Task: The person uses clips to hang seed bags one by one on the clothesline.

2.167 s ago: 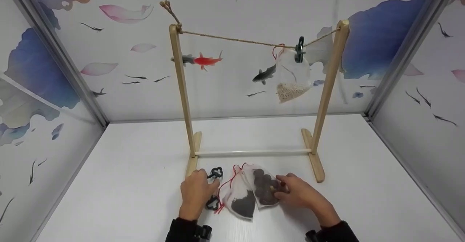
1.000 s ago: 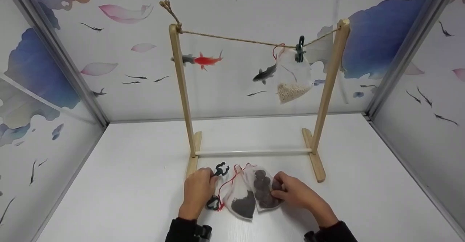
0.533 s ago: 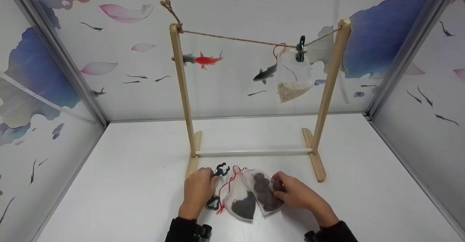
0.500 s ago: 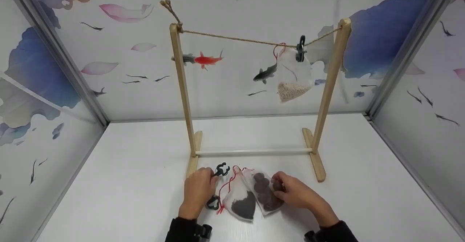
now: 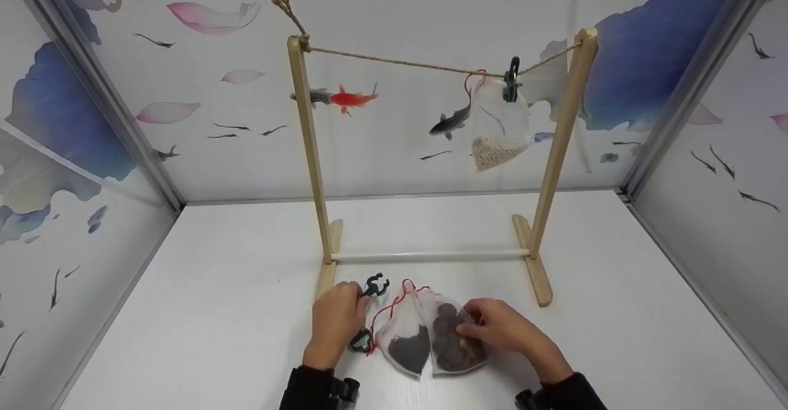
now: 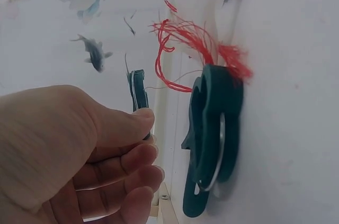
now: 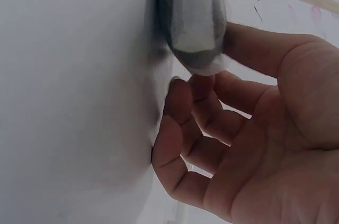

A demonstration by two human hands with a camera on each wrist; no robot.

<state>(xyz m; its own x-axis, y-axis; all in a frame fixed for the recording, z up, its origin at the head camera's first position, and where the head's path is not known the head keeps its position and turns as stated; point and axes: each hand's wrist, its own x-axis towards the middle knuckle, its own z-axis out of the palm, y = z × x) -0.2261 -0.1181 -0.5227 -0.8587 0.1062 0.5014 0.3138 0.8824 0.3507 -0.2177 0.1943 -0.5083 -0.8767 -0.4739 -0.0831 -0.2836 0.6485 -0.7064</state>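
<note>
My left hand (image 5: 337, 319) pinches a dark green spring clip (image 5: 375, 285) between thumb and fingers; the clip's jaws stand spread. A second green clip (image 6: 212, 134) lies on the table beside that hand, next to red drawstring ends (image 6: 201, 44). With thumb and fingers, my right hand (image 5: 508, 330) grips the right side of a white mesh bag of dark brown balls (image 5: 448, 342), which lies on the table. Left of it, touching or nearly so, lies a mesh bag of black grains (image 5: 409, 348) with a red drawstring.
Behind the hands stands a wooden frame (image 5: 308, 151) with a rope (image 5: 400, 62) strung between its posts. From the rope's right part hangs a mesh bag of pale grains (image 5: 500, 151), held by a green clip (image 5: 512, 80). Printed walls enclose the white table (image 5: 234, 311).
The left hand has lifted and squeezed its clip so its jaws spread. The bag of brown balls has slid toward the person and turned, and the black-grain bag has shifted slightly left.
</note>
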